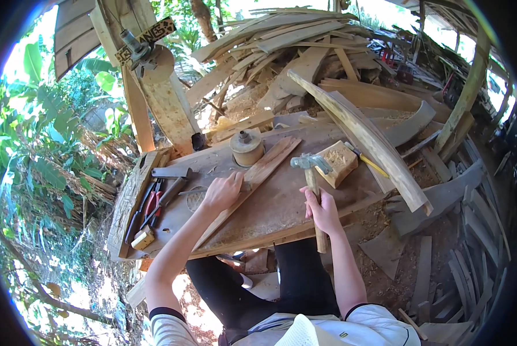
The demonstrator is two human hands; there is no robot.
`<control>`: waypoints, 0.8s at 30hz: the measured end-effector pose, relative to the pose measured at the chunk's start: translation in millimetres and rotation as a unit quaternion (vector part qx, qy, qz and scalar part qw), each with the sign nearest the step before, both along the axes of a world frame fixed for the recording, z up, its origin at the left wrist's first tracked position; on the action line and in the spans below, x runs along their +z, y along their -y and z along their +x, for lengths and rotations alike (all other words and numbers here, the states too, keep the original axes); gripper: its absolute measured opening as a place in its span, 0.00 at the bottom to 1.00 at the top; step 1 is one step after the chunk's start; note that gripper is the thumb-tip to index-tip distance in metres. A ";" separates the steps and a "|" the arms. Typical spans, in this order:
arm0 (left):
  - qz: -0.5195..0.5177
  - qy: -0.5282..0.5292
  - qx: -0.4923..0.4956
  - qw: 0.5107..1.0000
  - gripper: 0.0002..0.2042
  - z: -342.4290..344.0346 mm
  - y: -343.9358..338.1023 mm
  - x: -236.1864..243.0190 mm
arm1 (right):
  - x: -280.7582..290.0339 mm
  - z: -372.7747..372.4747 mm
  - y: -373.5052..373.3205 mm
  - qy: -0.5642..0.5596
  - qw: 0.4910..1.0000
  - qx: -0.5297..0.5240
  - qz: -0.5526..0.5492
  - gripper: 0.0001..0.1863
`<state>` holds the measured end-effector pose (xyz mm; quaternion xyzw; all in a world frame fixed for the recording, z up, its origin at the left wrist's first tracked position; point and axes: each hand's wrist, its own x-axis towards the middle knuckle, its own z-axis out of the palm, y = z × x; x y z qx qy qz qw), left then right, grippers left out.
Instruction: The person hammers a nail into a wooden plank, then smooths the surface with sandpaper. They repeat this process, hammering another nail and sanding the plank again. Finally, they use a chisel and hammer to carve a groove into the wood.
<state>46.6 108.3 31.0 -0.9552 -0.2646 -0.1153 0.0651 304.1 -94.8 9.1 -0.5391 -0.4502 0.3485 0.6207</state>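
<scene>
My right hand [322, 210] is closed around the wooden handle of a claw hammer [310, 163], its metal head raised above the bench near a pale wooden block [338, 163]. My left hand [223, 193] is closed over a long reddish plank [270, 164] that lies slanted across the workbench [270, 210]. From the left fist a slim hand tool [246, 186] shows only a short end on the right; its exact kind is hidden. Just left of that hand lies a round, ring-like piece [196, 199]. A squat pale canister [247, 149] with a dark top stands behind the plank.
Along the bench's left edge lie a hammer-like tool [174, 183] and red-handled pliers [150, 205]. A yellow-handled tool [371, 161] rests right of the block, beside a long pale timber [365, 138]. Stacked boards [299, 40] rise behind; offcuts [466, 277] litter the right.
</scene>
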 end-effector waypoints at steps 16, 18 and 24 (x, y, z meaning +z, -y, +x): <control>-0.048 0.034 0.026 0.998 0.20 -0.7 1.5 -10.8 | 0.0 2.9 -0.5 0.013 1.000 0.006 -0.016 0.17; -0.054 0.046 0.023 0.997 0.19 -0.5 6.0 -7.2 | -2.4 3.4 0.9 0.012 1.000 0.002 -0.017 0.18; -0.053 0.086 0.016 0.995 0.17 -2.8 3.3 -8.0 | 1.5 1.5 -0.3 0.025 1.000 0.001 -0.011 0.20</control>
